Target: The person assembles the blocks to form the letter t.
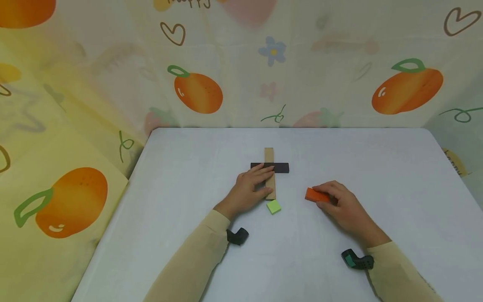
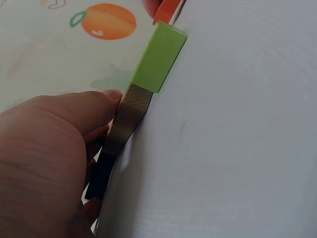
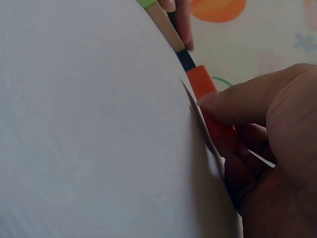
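Note:
Near the table's middle, a black block (image 1: 281, 167) lies crosswise with natural wood (image 1: 269, 154) showing above and below it; whether that wood is one piece or two is hidden. My left hand (image 1: 250, 188) rests over its left side, fairly straight fingers on the black block and the thumb touching the lower wood (image 2: 131, 119). A lime-green block (image 1: 273, 206) sits just below the wood's near end. To the right, my right hand (image 1: 347, 209) pinches an orange block (image 1: 314, 195) between thumb and fingers, low by the tabletop; contact with it is unclear.
The white table (image 1: 181, 167) has its back edge against a fruit-printed cloth (image 1: 241, 96), which also hangs at the left and right. A black wrist device (image 1: 237, 236) is by the left cuff, another device (image 1: 357, 260) by the right.

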The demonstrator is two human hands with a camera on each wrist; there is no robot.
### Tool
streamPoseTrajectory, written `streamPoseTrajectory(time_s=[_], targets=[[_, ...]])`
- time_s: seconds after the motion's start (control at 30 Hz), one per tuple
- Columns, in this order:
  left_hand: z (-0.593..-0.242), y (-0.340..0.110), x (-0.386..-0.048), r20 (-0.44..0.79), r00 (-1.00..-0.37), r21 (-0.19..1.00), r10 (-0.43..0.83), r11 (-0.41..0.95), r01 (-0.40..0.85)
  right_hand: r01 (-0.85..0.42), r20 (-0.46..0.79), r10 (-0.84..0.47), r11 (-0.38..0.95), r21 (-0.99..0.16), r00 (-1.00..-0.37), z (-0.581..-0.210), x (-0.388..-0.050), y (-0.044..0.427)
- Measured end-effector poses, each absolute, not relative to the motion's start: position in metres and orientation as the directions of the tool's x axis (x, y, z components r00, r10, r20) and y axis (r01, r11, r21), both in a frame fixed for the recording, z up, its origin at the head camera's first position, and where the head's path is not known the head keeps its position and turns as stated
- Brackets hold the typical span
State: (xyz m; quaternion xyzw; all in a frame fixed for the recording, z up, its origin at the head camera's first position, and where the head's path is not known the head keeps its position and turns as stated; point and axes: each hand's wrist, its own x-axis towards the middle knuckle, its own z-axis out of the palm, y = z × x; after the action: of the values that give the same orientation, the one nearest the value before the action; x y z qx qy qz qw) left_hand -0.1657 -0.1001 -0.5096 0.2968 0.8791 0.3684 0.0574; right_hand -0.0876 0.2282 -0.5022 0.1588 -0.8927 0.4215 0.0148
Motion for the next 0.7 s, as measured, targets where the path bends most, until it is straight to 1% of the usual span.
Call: streamPoseTrajectory(time_s=[0.13,0.27,0.7], targets=[[-0.51,-0.1,-0.166,0.119,-0.818,0.679,0.563,0.555,0.481,-0.338,0.149,-0.341,0.603,-0.723,-0.928,-0.502,-0.086,0.221],[-0.51,-0.1,-0.166,0.12,-0.818,0.679,0.563,0.554,0.481,-0.357,0.134,-0.383,0.6,-0.716,-0.914,-0.501,-0.086,0.215],[-0.509,-0.099,-0.165,0.106,-0.825,0.672,0.554,0.571,0.47,-0.416,0.145,-0.453,0.586,-0.695,-0.88,-0.5,-0.079,0.193]])
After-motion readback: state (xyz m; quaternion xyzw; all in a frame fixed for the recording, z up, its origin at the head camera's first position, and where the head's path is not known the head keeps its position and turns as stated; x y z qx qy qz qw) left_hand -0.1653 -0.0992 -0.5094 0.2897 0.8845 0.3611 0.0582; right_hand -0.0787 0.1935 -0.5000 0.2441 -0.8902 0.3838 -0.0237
